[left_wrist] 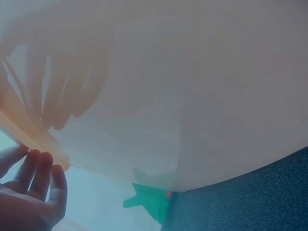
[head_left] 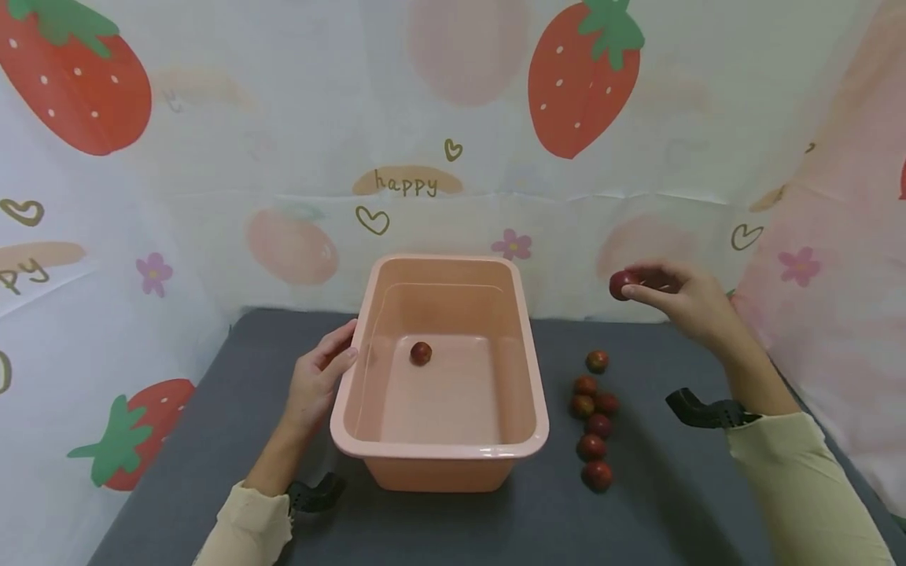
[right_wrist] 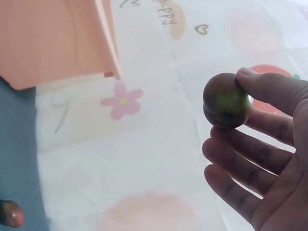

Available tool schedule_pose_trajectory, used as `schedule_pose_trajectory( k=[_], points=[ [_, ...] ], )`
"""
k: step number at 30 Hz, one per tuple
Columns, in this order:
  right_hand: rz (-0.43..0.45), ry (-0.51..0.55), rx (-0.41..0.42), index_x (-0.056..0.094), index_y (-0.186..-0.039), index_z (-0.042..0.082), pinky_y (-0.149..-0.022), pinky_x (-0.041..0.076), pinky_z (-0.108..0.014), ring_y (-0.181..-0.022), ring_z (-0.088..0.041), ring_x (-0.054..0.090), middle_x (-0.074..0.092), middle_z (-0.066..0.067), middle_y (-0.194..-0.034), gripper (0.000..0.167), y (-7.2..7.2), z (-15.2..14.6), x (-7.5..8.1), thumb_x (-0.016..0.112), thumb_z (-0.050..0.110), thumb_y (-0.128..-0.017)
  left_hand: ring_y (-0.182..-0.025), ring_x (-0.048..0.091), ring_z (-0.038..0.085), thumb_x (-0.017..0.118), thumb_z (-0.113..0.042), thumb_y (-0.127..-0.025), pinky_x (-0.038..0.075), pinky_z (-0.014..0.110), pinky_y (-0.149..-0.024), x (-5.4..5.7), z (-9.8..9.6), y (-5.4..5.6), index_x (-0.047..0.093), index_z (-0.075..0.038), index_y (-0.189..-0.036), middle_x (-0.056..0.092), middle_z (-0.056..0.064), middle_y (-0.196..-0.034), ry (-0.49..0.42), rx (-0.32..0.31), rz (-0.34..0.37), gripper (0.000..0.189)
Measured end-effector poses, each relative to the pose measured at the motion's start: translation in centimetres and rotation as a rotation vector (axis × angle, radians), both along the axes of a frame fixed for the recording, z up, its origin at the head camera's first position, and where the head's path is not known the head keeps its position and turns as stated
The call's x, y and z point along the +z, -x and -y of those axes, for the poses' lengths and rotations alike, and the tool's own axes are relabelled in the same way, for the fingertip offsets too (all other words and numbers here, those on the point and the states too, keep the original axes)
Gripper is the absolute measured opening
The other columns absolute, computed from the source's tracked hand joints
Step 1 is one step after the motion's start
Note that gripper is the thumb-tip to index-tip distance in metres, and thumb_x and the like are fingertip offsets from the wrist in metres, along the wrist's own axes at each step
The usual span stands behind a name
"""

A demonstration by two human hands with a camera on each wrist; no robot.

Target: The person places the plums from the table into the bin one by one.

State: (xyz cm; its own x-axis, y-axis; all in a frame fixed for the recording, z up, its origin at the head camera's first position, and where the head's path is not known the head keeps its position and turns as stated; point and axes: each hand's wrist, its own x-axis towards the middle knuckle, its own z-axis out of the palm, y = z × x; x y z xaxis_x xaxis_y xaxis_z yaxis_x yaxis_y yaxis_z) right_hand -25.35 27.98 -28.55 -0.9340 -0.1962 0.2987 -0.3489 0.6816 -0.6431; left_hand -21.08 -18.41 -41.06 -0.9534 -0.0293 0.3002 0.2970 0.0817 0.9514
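My left hand (head_left: 316, 383) rests its fingertips against the outer left rim of a peach-coloured plastic basin (head_left: 453, 450). Seen from the left wrist, those relaxed fingers (left_wrist: 42, 175) meet the rim from outside. One dark red plum (head_left: 421, 354) lies on the basin floor. Raised above the table's back right, my right hand (head_left: 672, 295) pinches another plum (right_wrist: 226, 101) between thumb and fingers. The right wrist view shows a greenish patch on this plum and the lower fingers spread beneath it. To the basin's right, several red plums (head_left: 591, 447) form a rough line on the table.
A dark grey cloth (head_left: 552, 519) covers the table under the basin. White curtains printed with strawberries (head_left: 586, 86), hearts and flowers hang behind and along both sides. Each wrist wears a black strap mount (head_left: 708, 410).
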Motion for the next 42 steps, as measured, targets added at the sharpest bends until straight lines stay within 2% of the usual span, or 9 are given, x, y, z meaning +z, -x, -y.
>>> schedule_pose_trajectory(
  k=[7,13,15,17,20,24,29,36,42],
  points=[
    [-0.022,0.006,-0.009,0.068,-0.116,0.008,-0.071,0.046,-0.009,-0.08,0.006,0.06,0.061,0.031,-0.087,0.033,1.3,1.1,1.2,0.071,0.027,-0.089,-0.109,0.056,-0.01,0.056,-0.012,-0.098,0.049,0.009,-0.089,0.2,0.3,-0.1,0.047,0.0,-0.143,0.049,0.02,-0.143,0.044,0.0,0.01,0.047],
    [-0.13,-0.015,0.141,0.071,-0.108,0.005,-0.071,0.049,-0.01,-0.08,0.006,0.062,0.068,0.0,-0.098,0.023,3.1,2.7,1.6,0.074,0.013,-0.086,-0.109,0.056,-0.011,0.055,-0.012,-0.099,0.049,0.009,-0.089,0.0,0.2,-0.2,0.046,0.0,-0.143,0.048,0.02,-0.144,0.053,0.001,0.016,0.047],
    [-0.113,-0.039,0.166,0.072,-0.109,0.004,-0.07,0.049,-0.012,-0.08,0.007,0.062,0.069,-0.009,-0.1,0.024,3.6,3.5,1.8,0.073,0.013,-0.087,-0.109,0.056,-0.011,0.055,-0.012,-0.099,0.049,0.009,-0.088,0.0,0.2,-0.2,0.047,0.0,-0.143,0.048,0.021,-0.144,0.051,-0.002,0.012,0.046],
    [-0.067,-0.067,0.148,0.071,-0.111,0.006,-0.069,0.048,-0.015,-0.08,0.005,0.062,0.072,-0.011,-0.101,0.026,3.9,4.2,2.2,0.073,0.019,-0.088,-0.109,0.056,-0.01,0.055,-0.012,-0.099,0.049,0.009,-0.088,-0.1,0.2,-0.2,0.047,0.0,-0.143,0.048,0.021,-0.144,0.051,-0.004,0.01,0.046],
    [-0.001,-0.077,0.12,0.07,-0.114,0.008,-0.07,0.047,-0.021,-0.084,-0.005,0.065,0.073,-0.013,-0.103,0.03,4.2,5.3,2.7,0.07,0.026,-0.09,-0.109,0.056,-0.009,0.056,-0.012,-0.099,0.049,0.009,-0.088,-0.1,0.2,-0.1,0.047,-0.001,-0.143,0.049,0.021,-0.144,0.048,-0.009,0.01,0.046],
    [0.032,-0.064,0.11,0.067,-0.116,0.008,-0.075,0.047,-0.027,-0.093,-0.019,0.065,0.071,-0.013,-0.107,0.034,5.0,6.7,3.0,0.068,0.031,-0.091,-0.11,0.057,-0.009,0.055,-0.012,-0.099,0.05,0.01,-0.088,0.0,0.2,-0.1,0.047,0.0,-0.143,0.048,0.02,-0.144,0.04,-0.01,0.015,0.046],
    [0.061,-0.036,0.124,0.066,-0.118,0.008,-0.083,0.049,-0.035,-0.1,-0.024,0.066,0.07,-0.014,-0.111,0.034,6.0,8.5,2.8,0.068,0.03,-0.092,-0.11,0.056,-0.009,0.055,-0.011,-0.099,0.049,0.009,-0.088,0.1,0.3,-0.1,0.046,0.001,-0.143,0.048,0.022,-0.144,0.038,-0.019,0.015,0.047],
    [0.11,0.011,0.154,0.066,-0.119,0.01,-0.08,0.051,-0.031,-0.095,-0.023,0.064,0.071,-0.013,-0.109,0.035,7.6,10.9,2.4,0.067,0.032,-0.092,-0.111,0.056,-0.009,0.055,-0.011,-0.099,0.049,0.009,-0.089,0.2,0.4,0.0,0.046,0.002,-0.143,0.047,0.022,-0.144,0.035,-0.026,0.009,0.047],
    [0.1,0.019,0.176,0.067,-0.118,0.006,-0.079,0.054,-0.032,-0.091,-0.028,0.064,0.07,-0.015,-0.106,0.035,8.5,12.9,1.9,0.068,0.029,-0.092,-0.112,0.055,-0.009,0.054,-0.01,-0.099,0.049,0.009,-0.089,0.1,0.4,-0.1,0.044,0.003,-0.143,0.046,0.022,-0.144,0.028,-0.033,0.012,0.047]
  ],
)
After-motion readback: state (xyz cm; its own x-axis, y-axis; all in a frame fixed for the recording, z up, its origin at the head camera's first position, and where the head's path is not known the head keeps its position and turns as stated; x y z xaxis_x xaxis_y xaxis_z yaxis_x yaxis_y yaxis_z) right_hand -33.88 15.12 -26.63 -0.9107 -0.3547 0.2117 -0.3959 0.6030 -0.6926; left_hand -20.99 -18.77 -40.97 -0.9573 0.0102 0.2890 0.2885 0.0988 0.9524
